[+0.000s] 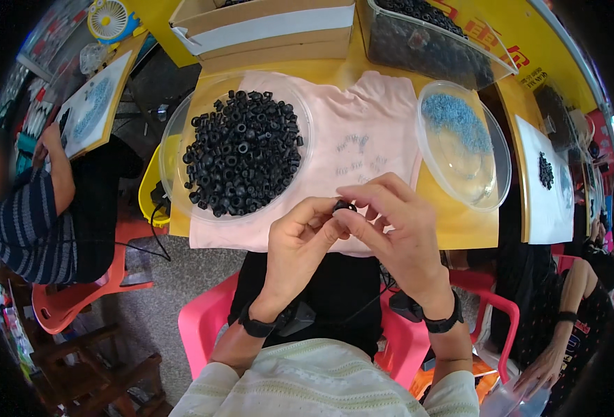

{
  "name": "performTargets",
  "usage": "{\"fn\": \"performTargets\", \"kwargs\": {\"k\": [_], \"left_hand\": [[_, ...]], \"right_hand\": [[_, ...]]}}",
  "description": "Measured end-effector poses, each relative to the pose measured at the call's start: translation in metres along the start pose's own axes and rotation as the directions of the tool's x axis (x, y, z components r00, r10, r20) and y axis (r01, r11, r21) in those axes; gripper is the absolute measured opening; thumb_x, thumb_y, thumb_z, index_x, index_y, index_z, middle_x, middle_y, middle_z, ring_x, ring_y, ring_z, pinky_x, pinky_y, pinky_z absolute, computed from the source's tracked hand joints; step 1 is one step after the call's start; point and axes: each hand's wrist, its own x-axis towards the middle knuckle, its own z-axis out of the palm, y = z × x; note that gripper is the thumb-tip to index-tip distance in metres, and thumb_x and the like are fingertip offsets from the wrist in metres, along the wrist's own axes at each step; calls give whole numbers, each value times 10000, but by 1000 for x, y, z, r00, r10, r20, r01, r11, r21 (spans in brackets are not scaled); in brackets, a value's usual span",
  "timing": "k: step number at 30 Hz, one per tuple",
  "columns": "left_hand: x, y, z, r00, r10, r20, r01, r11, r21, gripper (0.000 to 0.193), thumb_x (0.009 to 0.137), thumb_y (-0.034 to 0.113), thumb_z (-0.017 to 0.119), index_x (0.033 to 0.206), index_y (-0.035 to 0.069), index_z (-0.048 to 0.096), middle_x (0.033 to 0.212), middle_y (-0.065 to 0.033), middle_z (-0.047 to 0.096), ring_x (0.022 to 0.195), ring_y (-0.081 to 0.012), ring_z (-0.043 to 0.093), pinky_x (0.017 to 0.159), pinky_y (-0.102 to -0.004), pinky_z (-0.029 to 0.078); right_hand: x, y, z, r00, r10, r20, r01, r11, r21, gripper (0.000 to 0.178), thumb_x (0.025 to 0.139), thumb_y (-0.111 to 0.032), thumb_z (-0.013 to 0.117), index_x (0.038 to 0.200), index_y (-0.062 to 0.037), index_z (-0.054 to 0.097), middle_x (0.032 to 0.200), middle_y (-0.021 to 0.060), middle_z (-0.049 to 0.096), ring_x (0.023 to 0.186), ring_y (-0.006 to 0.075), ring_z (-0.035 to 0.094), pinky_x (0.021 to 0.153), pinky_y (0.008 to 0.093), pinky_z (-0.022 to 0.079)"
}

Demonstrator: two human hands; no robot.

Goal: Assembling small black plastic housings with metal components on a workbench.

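Pinched between left hand (300, 233) and right hand (399, 226), one black part (344, 206) looks mid-handling, big pile of black parts (244, 153) seemingly left, finished count unclear

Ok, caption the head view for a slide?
Left hand and right hand hold a small black piece over pink cloth, beside a tray of black parts.
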Motion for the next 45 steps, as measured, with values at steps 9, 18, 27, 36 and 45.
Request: {"fn": "performTargets", "kwargs": {"k": [9, 18, 27, 36, 45], "left_hand": [[-2, -2, 1, 997, -53, -47, 53, 999, -2, 186, 951, 6, 591, 1127, -54, 604, 969, -90, 678, 863, -129, 663, 771, -250, 539], [-2, 7, -1, 987, -153, 47, 159, 972, -172, 263, 967, 94, 607, 1201, -26, 611, 976, -87, 685, 885, -139, 654, 815, -266, 521], [-6, 7, 0, 992, -118, 36, 122, 985, -123, 265, 960, 75, 613, 1205, -28, 611, 978, -91, 688, 878, -139, 662, 804, -261, 528], [-11, 12, -3, 991, -133, 25, 135, 982, -132, 226, 930, 31, 639, 1145, -39, 628, 972, -96, 694, 878, -153, 683, 799, -264, 557], [-7, 18, 6, 989, -136, -62, 145, 978, 153, 164, 905, -42, 610, 1065, -43, 646, 941, -88, 686, 859, -147, 676, 768, -264, 560]], "right_hand": [[-1, 9, 5, 997, 67, 23, -69, 989, 134, 175, 836, -55, 716, 1010, -42, 702, 858, 67, 619, 691, 147, 624, 584, 278, 488], [-4, 5, -10, 967, 249, 49, -251, 907, 339, 126, 866, -82, 705, 978, -25, 717, 855, 50, 647, 717, 95, 617, 561, 221, 471], [-11, 1, -11, 996, 87, -16, -85, 993, 78, 156, 836, -41, 727, 991, -33, 726, 872, 72, 674, 719, 119, 641, 575, 231, 491], [-13, 2, -9, 995, 98, -20, -92, 975, 201, 165, 833, -26, 727, 997, -10, 719, 875, 77, 679, 702, 116, 648, 568, 224, 491], [-16, 14, -5, 994, -28, -103, 36, 996, 84, 115, 840, -57, 709, 952, -31, 700, 867, 93, 665, 726, 215, 665, 621, 295, 522]]}}
